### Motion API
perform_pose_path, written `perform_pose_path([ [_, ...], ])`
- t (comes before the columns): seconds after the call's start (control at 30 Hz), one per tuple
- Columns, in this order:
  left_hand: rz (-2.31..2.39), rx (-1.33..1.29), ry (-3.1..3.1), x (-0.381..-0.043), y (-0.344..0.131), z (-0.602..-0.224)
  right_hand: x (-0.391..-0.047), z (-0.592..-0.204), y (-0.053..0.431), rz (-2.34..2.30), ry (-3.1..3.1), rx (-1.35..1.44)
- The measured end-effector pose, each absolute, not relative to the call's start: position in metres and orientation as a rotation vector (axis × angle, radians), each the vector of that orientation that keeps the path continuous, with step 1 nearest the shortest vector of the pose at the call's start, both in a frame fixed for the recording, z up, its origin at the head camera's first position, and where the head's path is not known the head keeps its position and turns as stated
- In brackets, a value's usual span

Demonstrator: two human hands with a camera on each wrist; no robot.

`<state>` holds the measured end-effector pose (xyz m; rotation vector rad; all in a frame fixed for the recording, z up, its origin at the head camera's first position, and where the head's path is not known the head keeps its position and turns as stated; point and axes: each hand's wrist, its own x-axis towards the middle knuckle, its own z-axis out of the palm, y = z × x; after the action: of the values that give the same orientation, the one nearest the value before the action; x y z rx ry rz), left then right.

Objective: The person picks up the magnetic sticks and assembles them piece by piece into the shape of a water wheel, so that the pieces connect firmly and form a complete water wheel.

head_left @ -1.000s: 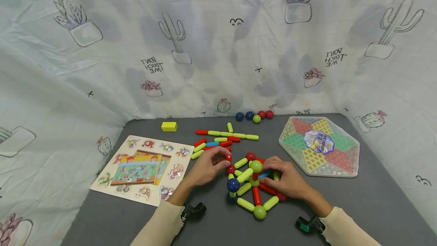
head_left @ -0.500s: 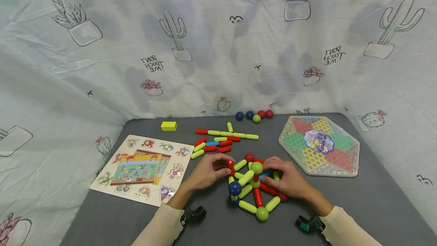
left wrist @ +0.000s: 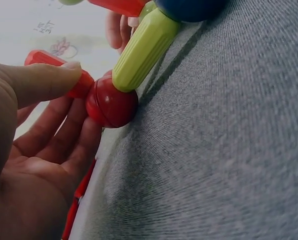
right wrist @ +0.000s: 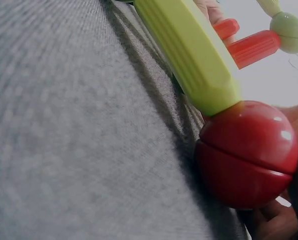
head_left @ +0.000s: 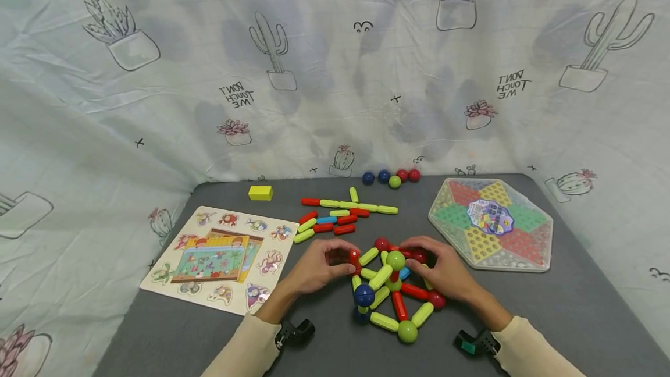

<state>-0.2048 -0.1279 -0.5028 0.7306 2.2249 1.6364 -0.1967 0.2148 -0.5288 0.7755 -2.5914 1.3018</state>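
A framework of magnetic building rods and balls sits on the table before me; a green ball (head_left: 396,260) tops it. My left hand (head_left: 319,266) pinches an upright red rod (left wrist: 79,85) between thumb and fingers. That rod meets a red ball (left wrist: 112,102) at the framework's left, and a yellow-green rod (left wrist: 146,50) runs from the ball to a blue ball (head_left: 364,295). On the right side my right hand (head_left: 442,269) curls its thumb and fingers around another red ball (head_left: 420,255). A nearer red ball (right wrist: 248,155) and yellow-green rod (right wrist: 191,55) fill the right wrist view.
Loose rods (head_left: 335,221) lie behind the framework, with several balls (head_left: 395,181) at the table's back edge. A wooden puzzle board (head_left: 209,301) is at left, a yellow block (head_left: 260,193) behind it. A hexagonal Chinese checkers box (head_left: 492,224) stands at right.
The left hand has come down with the red rod and its ball. The framework has turned a little, its front green ball shifting right and nearer. The right hand's fingers have shifted, showing a red ball.
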Motion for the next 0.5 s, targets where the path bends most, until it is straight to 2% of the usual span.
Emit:
perform_pose_path([
  [0.2,1.651,0.752,2.207,-0.205,-0.126,-0.502,-0.201,-0.524,0.208,1.216,-2.711,0.629],
  [0.5,1.666,0.725,2.186,-0.201,-0.123,-0.501,-0.207,-0.523,0.203,1.336,-2.715,0.594],
])
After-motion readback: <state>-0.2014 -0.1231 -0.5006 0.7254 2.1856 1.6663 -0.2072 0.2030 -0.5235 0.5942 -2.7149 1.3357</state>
